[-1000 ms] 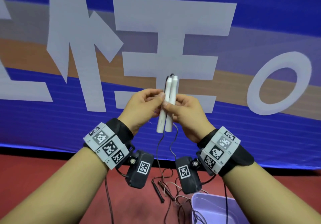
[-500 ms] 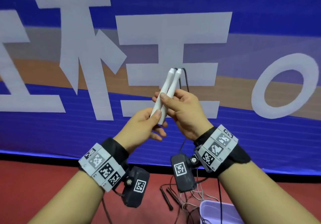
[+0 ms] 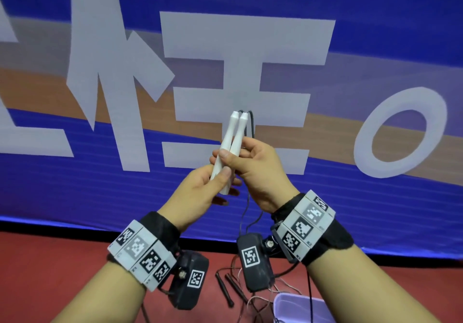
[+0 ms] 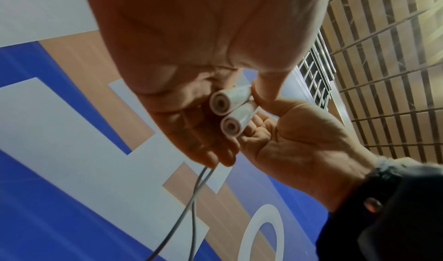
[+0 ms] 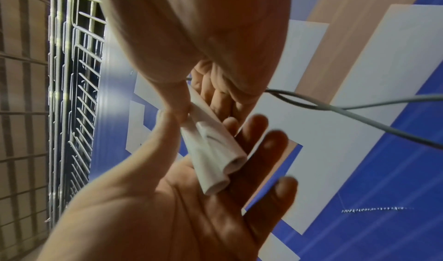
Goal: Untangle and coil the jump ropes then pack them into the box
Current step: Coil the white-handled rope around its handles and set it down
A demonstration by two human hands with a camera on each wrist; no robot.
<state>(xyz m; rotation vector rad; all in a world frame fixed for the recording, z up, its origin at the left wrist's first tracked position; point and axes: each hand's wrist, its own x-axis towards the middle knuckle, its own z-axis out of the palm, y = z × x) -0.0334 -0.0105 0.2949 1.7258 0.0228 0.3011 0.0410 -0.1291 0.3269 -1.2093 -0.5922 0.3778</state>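
Two white jump-rope handles point(image 3: 234, 142) are held side by side, upright and leaning slightly right, in front of a blue banner. My right hand point(image 3: 233, 157) grips them around the middle, thumb across the front. Lower down, my left hand point(image 3: 223, 179) pinches their bottom ends between thumb and fingers. In the right wrist view the left fingers point(image 5: 271, 147) lie fairly straight behind the handles point(image 5: 210, 151). The left wrist view shows the handles' hollow ends point(image 4: 230, 113). Their thin grey rope point(image 3: 246, 212) loops off the handle tops and hangs down toward the floor.
On the red floor below lie two black handles point(image 3: 223, 290) and a tangle of thin ropes point(image 3: 260, 300). A purple box point(image 3: 295, 307) sits at the bottom edge, right of them. The banner wall point(image 3: 75, 172) stands close ahead. A wire rack point(image 5: 79, 75) is to the side.
My left hand slid down from the middle of the handles to their lower ends. The right hand kept its grip, and the handles tilted to the right.
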